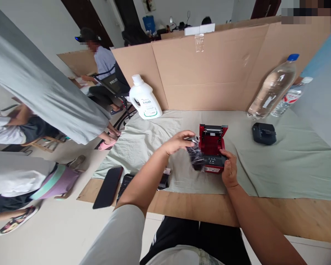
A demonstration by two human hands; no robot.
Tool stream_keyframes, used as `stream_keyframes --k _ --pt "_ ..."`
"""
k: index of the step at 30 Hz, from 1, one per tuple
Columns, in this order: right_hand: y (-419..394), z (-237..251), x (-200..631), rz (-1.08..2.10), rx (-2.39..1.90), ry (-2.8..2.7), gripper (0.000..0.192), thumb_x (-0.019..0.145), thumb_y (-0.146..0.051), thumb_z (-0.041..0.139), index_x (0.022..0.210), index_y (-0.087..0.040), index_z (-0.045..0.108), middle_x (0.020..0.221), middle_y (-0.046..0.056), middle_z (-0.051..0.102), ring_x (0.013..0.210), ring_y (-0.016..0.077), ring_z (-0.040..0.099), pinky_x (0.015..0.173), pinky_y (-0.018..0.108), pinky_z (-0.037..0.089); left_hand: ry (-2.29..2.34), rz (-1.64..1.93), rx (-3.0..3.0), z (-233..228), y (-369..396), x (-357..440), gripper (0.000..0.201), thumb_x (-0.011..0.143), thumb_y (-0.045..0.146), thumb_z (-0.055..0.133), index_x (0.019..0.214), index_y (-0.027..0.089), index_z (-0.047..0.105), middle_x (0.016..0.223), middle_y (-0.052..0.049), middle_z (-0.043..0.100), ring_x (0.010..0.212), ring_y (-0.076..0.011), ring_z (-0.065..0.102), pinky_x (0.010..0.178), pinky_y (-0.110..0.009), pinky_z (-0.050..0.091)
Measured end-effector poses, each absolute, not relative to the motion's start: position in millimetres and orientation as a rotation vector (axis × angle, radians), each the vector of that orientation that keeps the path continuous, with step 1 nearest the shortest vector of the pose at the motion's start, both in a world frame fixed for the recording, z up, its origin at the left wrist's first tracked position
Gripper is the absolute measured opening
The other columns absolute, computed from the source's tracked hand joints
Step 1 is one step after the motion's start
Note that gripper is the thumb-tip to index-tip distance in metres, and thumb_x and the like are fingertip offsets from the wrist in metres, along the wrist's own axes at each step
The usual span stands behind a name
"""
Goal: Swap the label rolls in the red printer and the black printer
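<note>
A small red and black printer (213,160) sits on the cloth with its lid (213,131) raised, showing a red inner bay. My right hand (230,169) grips its right side, fingers over the top edge and thumb at the front. In my left hand (179,142), pinched at the upper end, is a dark, shiny, crinkled plastic-wrapped piece (196,156). It hangs at the printer's left side, overlapping it in view, and is blurred. Whether it touches the printer I cannot tell.
A white jug (145,99) stands back left; two clear bottles (274,90) lean back right near a black device (264,133). A cardboard panel (209,73) walls the back. A dark phone-like slab (108,187) lies front left. Several people are on the left.
</note>
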State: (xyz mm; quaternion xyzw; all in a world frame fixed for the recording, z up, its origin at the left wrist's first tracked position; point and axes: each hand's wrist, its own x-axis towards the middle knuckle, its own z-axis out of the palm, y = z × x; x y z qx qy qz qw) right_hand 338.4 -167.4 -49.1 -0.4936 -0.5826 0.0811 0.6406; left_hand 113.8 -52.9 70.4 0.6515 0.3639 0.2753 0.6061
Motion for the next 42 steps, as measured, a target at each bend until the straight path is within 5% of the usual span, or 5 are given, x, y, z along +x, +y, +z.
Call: stream_keyframes --k 8,17,26,36,42 --pt "-167.6 -49.1 335.9 0.192 -1.122 -1.296 0.038 0.097 -0.041 0.032 0.114 -0.021 0.06 0.115 0.009 0.062 0.113 0.0274 0.054 0.1 0.054 0.04 1.52 0.316 1.49 66.0 -48.0 -67.3 0.055 0.052 0.046 0.078 0.096 0.015 0.067 0.083 -0.005 0.069 0.085 -0.0258 0.063 0.075 -0.035 0.049" --pt "-168.0 -47.5 335.1 0.186 -1.133 -1.292 0.038 0.096 -0.041 0.032 0.113 -0.02 0.06 0.115 0.009 0.063 0.112 0.0266 0.054 0.099 0.054 0.04 1.991 0.14 1.993 24.5 -60.0 -73.9 0.044 0.061 0.023 0.065 0.105 0.02 0.066 0.118 -0.01 0.062 0.118 -0.0331 0.05 0.096 -0.039 0.04" --pt "-168.5 -45.0 337.2 0.174 -1.131 -1.324 0.035 0.096 -0.038 0.034 0.111 -0.021 0.06 0.114 0.008 0.063 0.111 0.0249 0.054 0.098 0.051 0.04 1.467 -0.189 2.329 21.1 -70.5 -13.2 0.038 0.065 0.021 0.059 0.102 0.019 0.067 0.104 -0.009 0.065 0.1 -0.0295 0.059 0.085 -0.034 0.044" --pt "-168.8 -42.1 336.0 0.211 -1.153 -1.302 0.029 0.095 -0.034 0.037 0.111 -0.024 0.06 0.115 0.006 0.063 0.111 0.0233 0.054 0.099 0.048 0.041 1.861 -0.841 2.515 126.6 -86.6 -20.1 0.025 0.066 0.006 0.053 0.085 0.015 0.067 0.097 -0.016 0.063 0.1 -0.0354 0.06 0.077 -0.039 0.045" --pt "-171.1 -38.0 336.9 0.245 -1.181 -1.313 0.026 0.093 -0.034 0.044 0.111 -0.023 0.059 0.116 0.007 0.063 0.112 0.0238 0.054 0.098 0.048 0.042 0.832 -0.475 2.341 168.8 -100.4 54.4 0.03 0.074 0.021 0.062 0.104 0.021 0.065 0.097 -0.003 0.065 0.085 -0.019 0.06 0.074 -0.026 0.044"
